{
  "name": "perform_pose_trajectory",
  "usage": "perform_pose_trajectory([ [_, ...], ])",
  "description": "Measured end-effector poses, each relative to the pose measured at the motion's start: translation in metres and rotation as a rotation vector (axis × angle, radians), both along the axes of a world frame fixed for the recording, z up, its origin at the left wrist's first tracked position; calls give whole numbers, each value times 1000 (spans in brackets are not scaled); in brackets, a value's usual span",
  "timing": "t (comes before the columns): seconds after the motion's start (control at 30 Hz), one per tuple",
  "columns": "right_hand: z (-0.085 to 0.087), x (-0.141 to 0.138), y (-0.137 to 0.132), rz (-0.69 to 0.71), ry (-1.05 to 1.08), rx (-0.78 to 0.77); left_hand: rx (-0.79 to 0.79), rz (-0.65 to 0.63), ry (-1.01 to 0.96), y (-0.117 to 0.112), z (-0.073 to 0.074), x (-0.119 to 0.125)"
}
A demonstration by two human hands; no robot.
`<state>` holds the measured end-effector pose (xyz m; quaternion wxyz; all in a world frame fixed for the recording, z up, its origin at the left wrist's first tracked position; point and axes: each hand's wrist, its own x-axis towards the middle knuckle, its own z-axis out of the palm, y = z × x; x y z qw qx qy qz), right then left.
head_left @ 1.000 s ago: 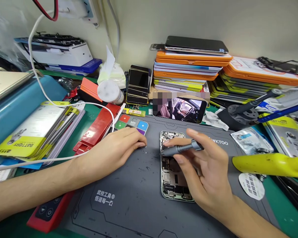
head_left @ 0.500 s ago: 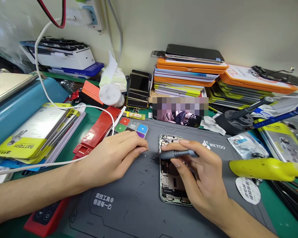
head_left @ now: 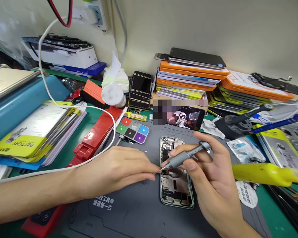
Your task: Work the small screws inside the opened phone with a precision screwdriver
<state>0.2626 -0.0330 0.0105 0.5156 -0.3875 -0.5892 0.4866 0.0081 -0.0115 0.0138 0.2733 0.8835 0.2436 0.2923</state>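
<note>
An opened phone [head_left: 175, 185] lies face down on the grey work mat [head_left: 129, 211], its boards and parts exposed. My right hand [head_left: 211, 185] grips a grey precision screwdriver [head_left: 186, 155], its tip pointing left and down at the phone's left edge. My left hand [head_left: 116, 172] rests on the mat just left of the phone, fingers pinched together at the screwdriver's tip [head_left: 161, 170]. What the fingertips hold, if anything, is too small to see.
A coloured screw-sorting pad [head_left: 132, 129] lies at the mat's far left corner. A phone playing video [head_left: 186, 117] leans behind the mat. Stacked orange and yellow boxes [head_left: 188, 76], battery packs [head_left: 32, 132], a red tool [head_left: 96, 135], a white cable [head_left: 64, 167] and a yellow tool [head_left: 265, 173] surround it.
My left hand slid toward me and right, meeting the screwdriver tip. My right hand tilted the screwdriver from flat to tip-down and drew it lower over the phone.
</note>
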Motion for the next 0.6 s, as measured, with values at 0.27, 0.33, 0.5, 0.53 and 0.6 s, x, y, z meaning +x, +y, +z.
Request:
perform_pose_trajectory([
  [0.27,-3,0,7,34,117,-94,104,23,10,1,2,1],
  [0.33,-4,1,7,42,136,-121,135,24,20,1,3,1],
  [0.5,-5,1,9,75,187,-185,212,33,48,-1,5,1],
  [0.53,-5,1,10,80,199,-194,222,35,48,-1,5,1],
  [0.6,-4,1,11,90,218,-214,225,33,47,0,4,1],
])
